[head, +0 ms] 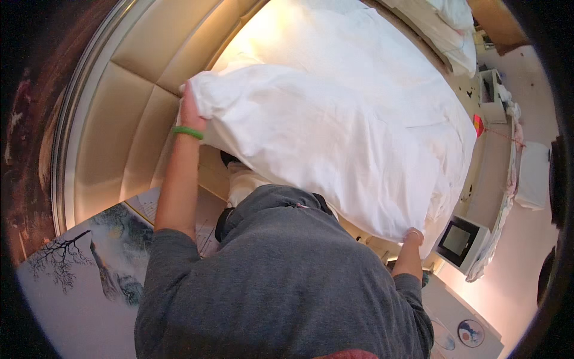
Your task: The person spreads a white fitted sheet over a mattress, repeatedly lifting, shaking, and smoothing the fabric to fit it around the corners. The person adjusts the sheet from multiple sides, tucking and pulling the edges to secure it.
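A white bed sheet or duvet cover (305,130) spreads in loose folds across the bed in front of me. My left hand (192,105), with a green band at the wrist, grips one corner of it beside the padded beige headboard (143,94). Most of those fingers are hidden by the fabric. Down at the right, my right hand (413,235) clutches the near edge of the same cloth. Between the two hands this edge hangs slack in front of my body. More white bedding (358,49) lies beyond it, brightly lit near the headboard.
Another white-covered bed (444,27) stands at the far right. A white box-like cabinet (462,244) with a dark-framed front is at the right. A wall with a painted tree (67,256) is behind me on the left. A red ornament (479,125) hangs past the bed.
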{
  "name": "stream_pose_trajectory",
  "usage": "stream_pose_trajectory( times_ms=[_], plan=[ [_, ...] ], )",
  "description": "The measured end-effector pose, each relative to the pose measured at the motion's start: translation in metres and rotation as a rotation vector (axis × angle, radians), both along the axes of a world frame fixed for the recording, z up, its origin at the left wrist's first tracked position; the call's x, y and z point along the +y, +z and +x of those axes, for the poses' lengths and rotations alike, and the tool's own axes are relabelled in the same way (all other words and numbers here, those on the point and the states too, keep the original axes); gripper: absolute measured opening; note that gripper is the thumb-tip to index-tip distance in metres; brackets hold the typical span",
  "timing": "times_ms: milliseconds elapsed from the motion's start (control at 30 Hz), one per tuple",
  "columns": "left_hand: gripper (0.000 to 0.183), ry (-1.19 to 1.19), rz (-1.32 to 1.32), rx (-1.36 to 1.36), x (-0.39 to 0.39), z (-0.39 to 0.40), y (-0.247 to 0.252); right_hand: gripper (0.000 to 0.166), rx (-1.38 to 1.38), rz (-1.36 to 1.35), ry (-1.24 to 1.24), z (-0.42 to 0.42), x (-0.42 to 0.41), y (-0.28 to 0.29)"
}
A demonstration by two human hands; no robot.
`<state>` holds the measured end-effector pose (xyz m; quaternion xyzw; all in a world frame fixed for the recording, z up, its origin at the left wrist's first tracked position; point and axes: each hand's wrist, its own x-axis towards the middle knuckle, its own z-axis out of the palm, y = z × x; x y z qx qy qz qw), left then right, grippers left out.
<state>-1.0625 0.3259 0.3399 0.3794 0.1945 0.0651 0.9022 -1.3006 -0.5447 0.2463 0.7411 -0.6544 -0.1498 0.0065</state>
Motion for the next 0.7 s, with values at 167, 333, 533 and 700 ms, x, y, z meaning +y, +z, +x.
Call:
stream_pose_trajectory(
  times_ms=[167,333,533,700],
  plan=[
    [0.048,-0.585,1.461,-0.025,-0.11,-0.008,-0.045,0.079,-0.35,0.629,1.037,0.134,0.211,0.002],
    [0.044,-0.694,1.129,-0.557,-0.21,-0.074,-0.027,0.051,-0.741,1.713,0.465,0.2,0.482,0.046],
    [0.039,-0.989,0.722,0.198,-0.103,-0.069,-0.046,0.035,-0.69,1.494,0.334,0.198,0.538,0.05],
    [0.056,-0.485,0.48,0.446,-0.053,-0.057,-0.18,0.037,-0.324,1.635,0.394,0.183,0.605,0.083]
  ],
)
